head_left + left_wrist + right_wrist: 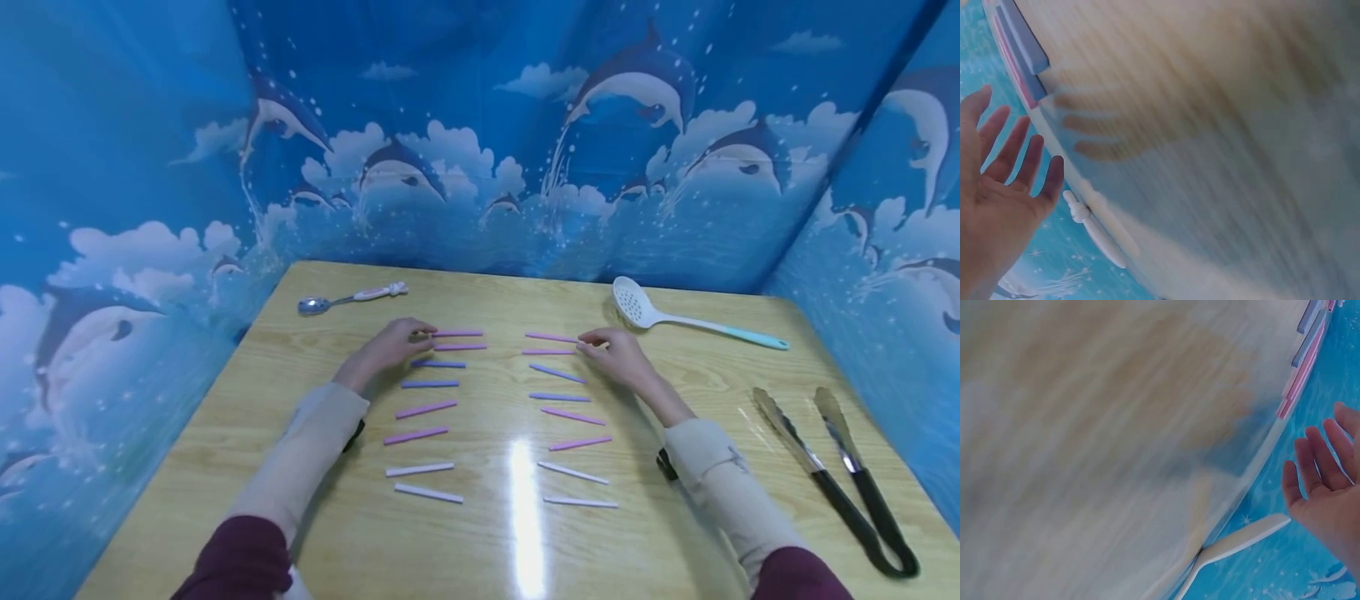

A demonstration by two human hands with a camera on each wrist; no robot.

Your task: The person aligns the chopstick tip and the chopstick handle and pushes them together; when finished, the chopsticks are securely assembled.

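Two columns of thin coloured sticks lie on the wooden table, each running from pink through blue and pink to white. My left hand (pixel 400 343) is at the outer ends of the two farthest left sticks, a pink stick (pixel 467 333) and a second pink stick (pixel 468 347). Its fingers are spread and gently bent in the left wrist view. Across from it, my right hand (pixel 613 353) has its fingertips at the outer ends of a pink stick (pixel 546 337) and another pink stick (pixel 542 352). The right wrist view shows these fingers loosely extended too.
A small spoon (pixel 315 306) lies at the back left. Behind the right hand is a white slotted skimmer (pixel 636 303) with a pale green handle end. Black-handled tongs (pixel 847 492) lie spread at the right. A dolphin-print curtain (pixel 480 150) surrounds the table's (pixel 225 467) back and sides.
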